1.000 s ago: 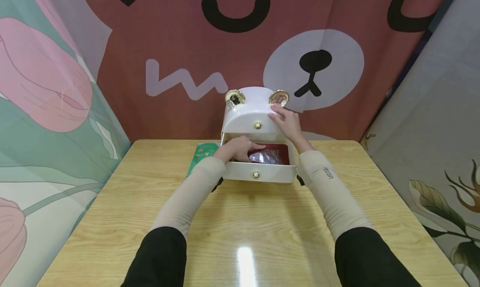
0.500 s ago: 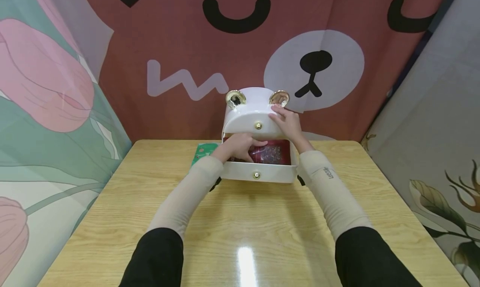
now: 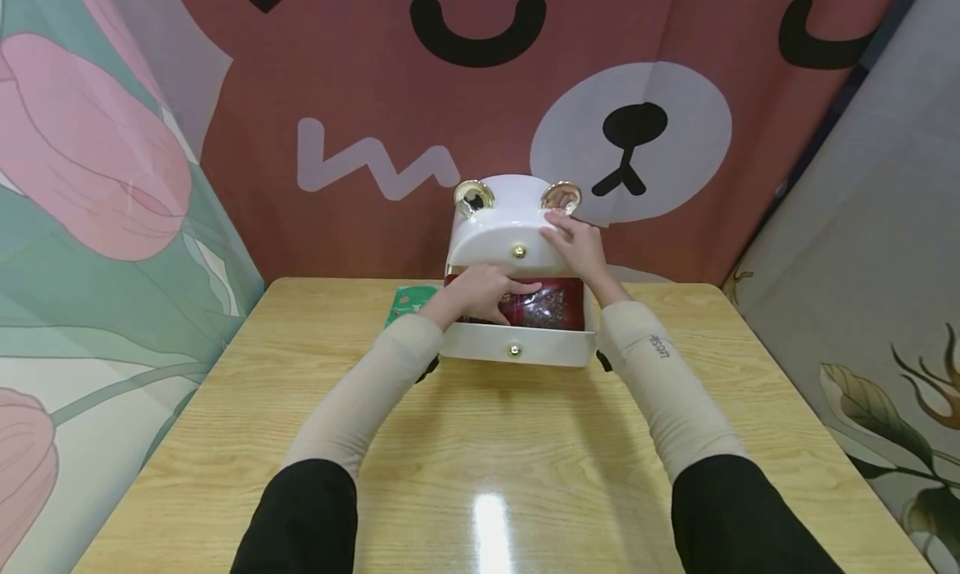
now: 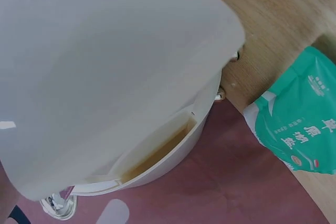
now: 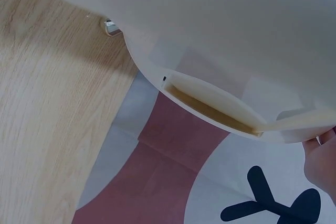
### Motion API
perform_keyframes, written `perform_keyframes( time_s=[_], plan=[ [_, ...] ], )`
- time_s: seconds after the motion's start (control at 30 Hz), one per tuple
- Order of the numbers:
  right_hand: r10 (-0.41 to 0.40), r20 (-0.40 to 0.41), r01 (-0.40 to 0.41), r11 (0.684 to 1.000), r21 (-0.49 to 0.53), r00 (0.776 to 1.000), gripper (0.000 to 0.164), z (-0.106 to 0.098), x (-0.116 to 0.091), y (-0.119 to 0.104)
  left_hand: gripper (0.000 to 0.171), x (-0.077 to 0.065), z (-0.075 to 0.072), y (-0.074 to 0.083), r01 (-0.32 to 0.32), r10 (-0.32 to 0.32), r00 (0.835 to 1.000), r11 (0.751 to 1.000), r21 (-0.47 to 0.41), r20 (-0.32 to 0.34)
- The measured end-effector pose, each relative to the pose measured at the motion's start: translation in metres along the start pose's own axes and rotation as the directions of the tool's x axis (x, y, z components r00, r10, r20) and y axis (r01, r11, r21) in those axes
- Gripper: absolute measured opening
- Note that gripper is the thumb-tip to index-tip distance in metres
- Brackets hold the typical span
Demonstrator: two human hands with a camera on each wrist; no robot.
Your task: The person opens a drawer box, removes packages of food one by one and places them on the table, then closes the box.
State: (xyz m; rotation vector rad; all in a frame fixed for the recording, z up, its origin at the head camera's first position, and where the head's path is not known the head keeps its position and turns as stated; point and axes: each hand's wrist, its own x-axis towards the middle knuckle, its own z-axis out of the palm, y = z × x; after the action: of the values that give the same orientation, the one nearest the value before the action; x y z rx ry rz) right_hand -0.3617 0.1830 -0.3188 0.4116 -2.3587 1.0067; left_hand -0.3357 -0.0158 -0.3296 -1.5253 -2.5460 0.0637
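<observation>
A white storage box (image 3: 495, 232) with gold bear ears stands at the far side of the table, its lower drawer (image 3: 480, 342) pulled out. In that drawer lies a dark red, shiny packet (image 3: 555, 307) with a clear window. My left hand (image 3: 483, 292) rests on the packet's left part, thumb and forefinger spread, other fingers mostly hidden. My right hand (image 3: 579, 247) holds the box's upper right edge below the ear, thumb on the front and fingers over the rim. In the right wrist view, part of the hand (image 5: 323, 163) shows beside the white rim.
A green packet (image 3: 411, 301) lies on the table left of the box; the left wrist view shows its white lettering (image 4: 307, 114). A patterned curtain (image 3: 360, 74) hangs close behind the box. The wooden table (image 3: 502, 441) stretches toward me.
The red packet has shifted slightly and shows more of its surface in the drawer. My left hand has moved a little up and right over it. The right hand stays at the box's edge.
</observation>
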Motion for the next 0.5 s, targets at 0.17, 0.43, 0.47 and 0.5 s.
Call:
perform_keyframes(
  time_s=[0.17, 0.43, 0.47, 0.5],
  plan=[
    [0.013, 0.009, -0.013, 1.0, 0.01, 1.0, 0.036, -0.0012, -0.0008, -0.0014, 0.072, -0.0014, -0.0025, 0.0013, -0.02, 0.02, 1.0, 1.0, -0.016, -0.012],
    [0.024, 0.015, -0.024, 1.0, 0.014, 1.0, 0.037, -0.0012, -0.0002, -0.0008, 0.065, -0.0005, -0.0058, 0.0014, -0.031, 0.03, 0.999, 0.998, -0.053, -0.017],
    [0.027, 0.017, -0.027, 1.0, 0.014, 0.999, 0.037, -0.0013, -0.0004, -0.0009, 0.064, -0.0004, -0.0062, 0.0016, -0.024, 0.024, 1.0, 0.998, -0.059, -0.011],
    [0.031, 0.02, -0.031, 0.999, 0.014, 0.999, 0.037, -0.0014, -0.0005, -0.0009, 0.063, -0.0002, -0.0067, 0.0018, -0.016, 0.015, 1.0, 0.998, -0.065, -0.003]
  ],
)
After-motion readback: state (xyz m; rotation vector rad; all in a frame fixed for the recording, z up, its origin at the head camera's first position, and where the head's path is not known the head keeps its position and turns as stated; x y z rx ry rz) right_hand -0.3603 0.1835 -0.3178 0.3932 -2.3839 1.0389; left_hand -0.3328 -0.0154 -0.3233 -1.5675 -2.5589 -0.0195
